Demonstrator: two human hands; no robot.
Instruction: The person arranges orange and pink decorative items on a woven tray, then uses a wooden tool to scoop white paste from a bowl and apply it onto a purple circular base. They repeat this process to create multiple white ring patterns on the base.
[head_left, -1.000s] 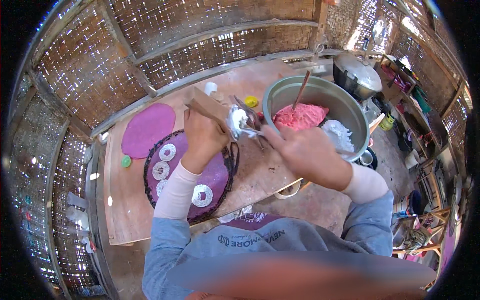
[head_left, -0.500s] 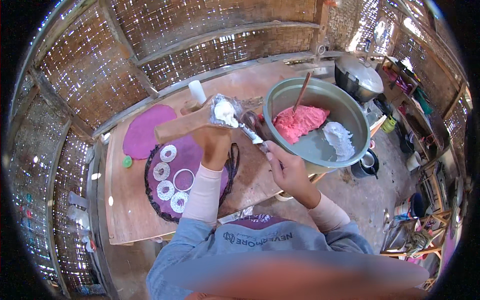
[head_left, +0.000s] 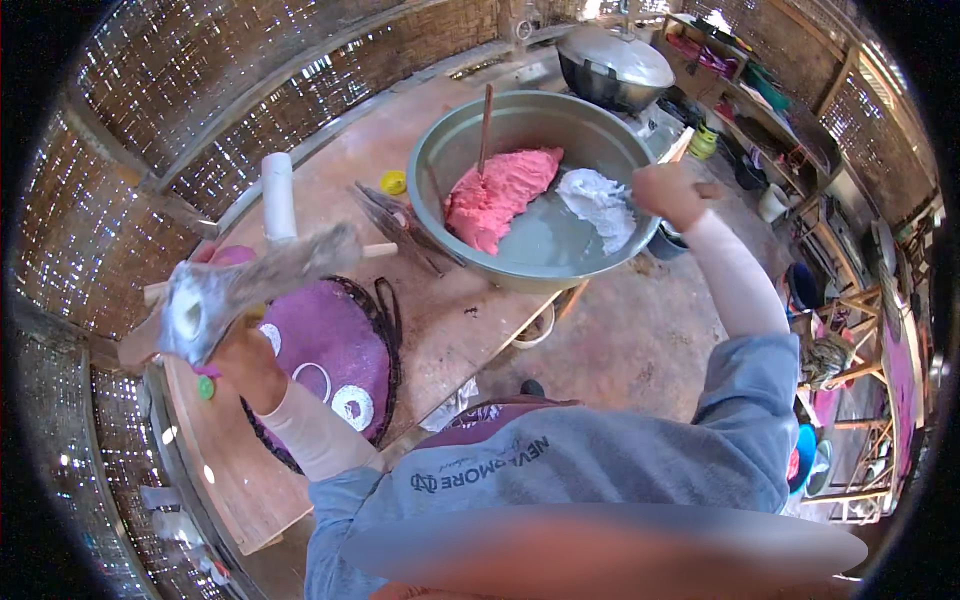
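Observation:
My left hand (head_left: pixel 250 362) grips a wooden press (head_left: pixel 300 258) lined with clear plastic, white dough showing in its opening. It is raised over the left part of a purple round mat (head_left: pixel 330 330), which bears white lacy dough rings (head_left: pixel 352 407) and a thin white hoop (head_left: pixel 313 381); the press and hand cover some of them. At the right rim of a large grey-green basin (head_left: pixel 520 272), my right hand (head_left: pixel 672 195) is closed, its fingers curled; what it holds is hidden. Inside the basin lie pink dough (head_left: pixel 510 190) with a wooden stick (head_left: pixel 486 130) in it, and white dough (head_left: pixel 597 205).
A white cylinder (head_left: pixel 278 195) stands on the wooden table (head_left: pixel 470 340). A yellow lid (head_left: pixel 393 182), a green lid (head_left: pixel 206 387) and a dark plastic-wrapped tool (head_left: pixel 400 225) lie there too. Beyond the basin sits a big lidded pot (head_left: pixel 615 68). Wooden racks line the right side.
My left hand has swung the press left and turned it. My right hand, which held a utensil smeared with white dough at the press, has moved to the basin's right rim. My view has shifted right.

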